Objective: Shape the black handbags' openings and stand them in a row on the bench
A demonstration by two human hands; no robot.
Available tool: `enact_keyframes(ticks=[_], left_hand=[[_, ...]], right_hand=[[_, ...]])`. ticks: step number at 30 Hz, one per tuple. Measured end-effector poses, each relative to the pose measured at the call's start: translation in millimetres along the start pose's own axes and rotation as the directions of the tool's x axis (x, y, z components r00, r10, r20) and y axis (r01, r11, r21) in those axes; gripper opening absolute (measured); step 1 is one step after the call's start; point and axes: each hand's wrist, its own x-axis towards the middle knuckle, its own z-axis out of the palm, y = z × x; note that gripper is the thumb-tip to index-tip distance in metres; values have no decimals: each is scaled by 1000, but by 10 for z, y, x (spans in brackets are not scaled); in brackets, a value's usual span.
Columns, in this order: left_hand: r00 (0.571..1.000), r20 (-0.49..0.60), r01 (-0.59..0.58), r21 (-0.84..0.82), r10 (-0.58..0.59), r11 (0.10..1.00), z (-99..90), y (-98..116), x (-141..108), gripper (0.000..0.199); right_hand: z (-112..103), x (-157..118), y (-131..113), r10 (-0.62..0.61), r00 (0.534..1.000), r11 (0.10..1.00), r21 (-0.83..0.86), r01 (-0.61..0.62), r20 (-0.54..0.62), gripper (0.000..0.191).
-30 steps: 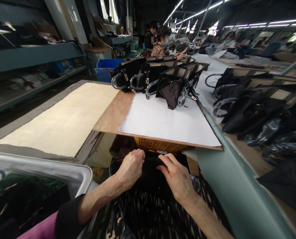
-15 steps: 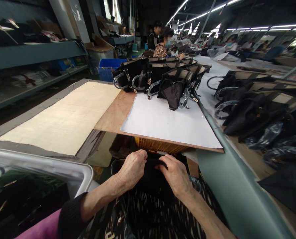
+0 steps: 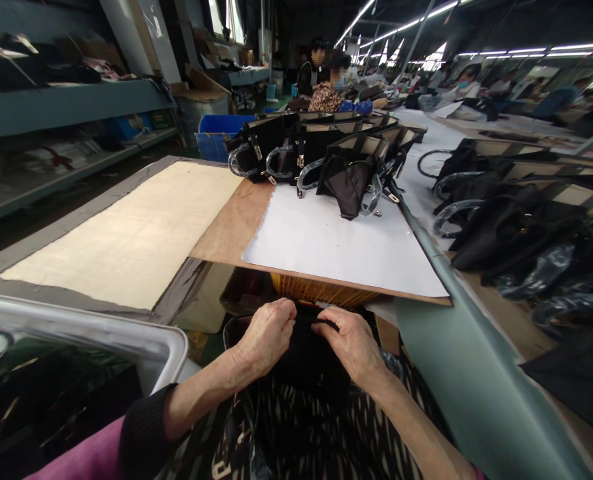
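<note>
A black handbag (image 3: 301,363) rests in my lap, below the front edge of the table. My left hand (image 3: 269,337) is closed on the bag's top edge, its fingertips partly hidden. On the right part of the same edge, my right hand (image 3: 351,343) pinches the rim between thumb and fingers. Metal fittings and a plastic-wrapped handle show at the bag's lower left. The patterned black-and-light cloth (image 3: 376,427) lies beneath it over my legs.
Several black handbags (image 3: 321,150) with wrapped handles stand on the table behind a white sheet (image 3: 341,250). More bags (image 3: 521,220) line the right side. At left is a white bin (image 3: 171,340) holding black items. A yellow crate (image 3: 316,288) sits underneath. Co-workers (image 3: 326,93) are farther back.
Both hands keep their grip on the bag's edge with hardly any shift. In the background, a co-worker's hand has left the spot beside the bags, and something blue shows there.
</note>
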Motion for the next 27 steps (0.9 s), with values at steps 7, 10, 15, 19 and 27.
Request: enact_keyframes(ticks=[7, 10, 15, 19, 27], left_hand=[[1000, -16, -14, -4, 14, 1000, 52, -12, 3, 12], [1000, -16, -1, -12, 1, 1000, 69, -25, 1, 13], [1000, -12, 9, -41, -10, 999, -2, 2, -46, 12], [994, -113, 3, 91, 7, 996, -174, -5, -157, 40], [952, 161, 213, 255, -259, 943, -382, -327, -280, 50]], right_hand=[[-24, 40, -142, -89, 994, 919, -380, 107, 64, 15], [5, 57, -158, -126, 988, 916, -372, 149, 86, 17], [28, 47, -134, -155, 987, 916, -369, 159, 43, 18], [30, 27, -80, -148, 988, 912, -383, 149, 31, 16], [54, 36, -9, -163, 985, 922, -349, 170, 49, 21]])
